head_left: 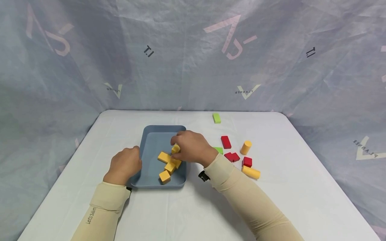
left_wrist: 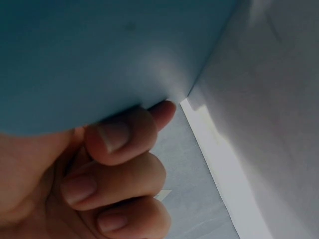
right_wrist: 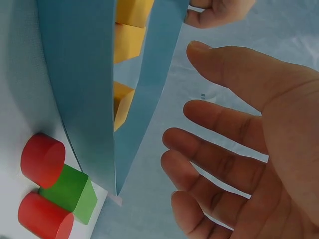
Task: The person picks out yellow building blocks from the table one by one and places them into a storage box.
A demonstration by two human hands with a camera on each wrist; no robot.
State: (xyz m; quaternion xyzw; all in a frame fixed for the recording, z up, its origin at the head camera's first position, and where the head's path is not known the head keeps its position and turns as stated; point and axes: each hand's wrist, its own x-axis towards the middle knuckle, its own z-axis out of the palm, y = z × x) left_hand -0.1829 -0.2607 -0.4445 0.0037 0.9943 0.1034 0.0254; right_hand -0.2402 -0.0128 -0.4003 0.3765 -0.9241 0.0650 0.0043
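Even, diffuse light, seemingly from overhead, fills the head view: the table [head_left: 169, 214] around the blue tray [head_left: 147, 170] looks bright, the fabric backdrop [head_left: 181, 73] behind the tray greyer. A soft-edged shadow lies under the right sleeve [head_left: 247, 201], to the near right of the tray. The left wrist view is dim and soft, with a pale sheen by the tray's corner. The right wrist view is bluish, the backdrop beyond the tray hazy.

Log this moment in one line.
left hand: grips tray; right hand: over tray, holding nothing; tray: yellow blocks inside; table: red pieces, green pieces, yellow cylinders
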